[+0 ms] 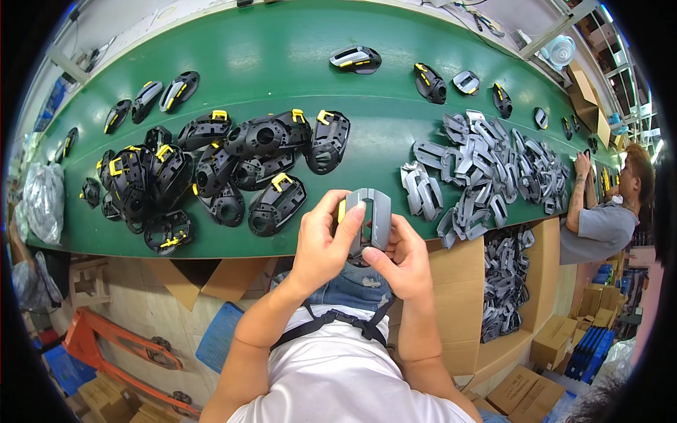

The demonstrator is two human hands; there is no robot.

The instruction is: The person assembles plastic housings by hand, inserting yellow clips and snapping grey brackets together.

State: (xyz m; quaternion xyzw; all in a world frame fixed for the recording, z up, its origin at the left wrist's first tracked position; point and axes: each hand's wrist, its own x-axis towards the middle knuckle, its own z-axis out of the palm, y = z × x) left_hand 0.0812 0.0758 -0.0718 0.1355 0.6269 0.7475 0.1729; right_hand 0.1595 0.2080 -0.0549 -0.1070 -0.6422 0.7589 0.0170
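In front of my body, near the table's front edge, both hands hold one part: a grey plastic frame (381,218) with a long slot, and a bit of black and yellow showing at its left side. My left hand (317,243) grips the left side, thumb on the face. My right hand (407,264) closes round the lower right side, its thumb at the bottom end. Beyond my left hand lies a heap of black plastic housings (261,135) with yellow clips. To the right of my hands, loose grey frames (471,158) are piled up.
The green table (381,151) carries joined grey-and-black pieces (356,59) along its far part. A cardboard box (451,303) of grey frames stands below at right. A co-worker (599,218) works farther right. An orange pallet jack (106,349) and blue crate (220,337) are at lower left.
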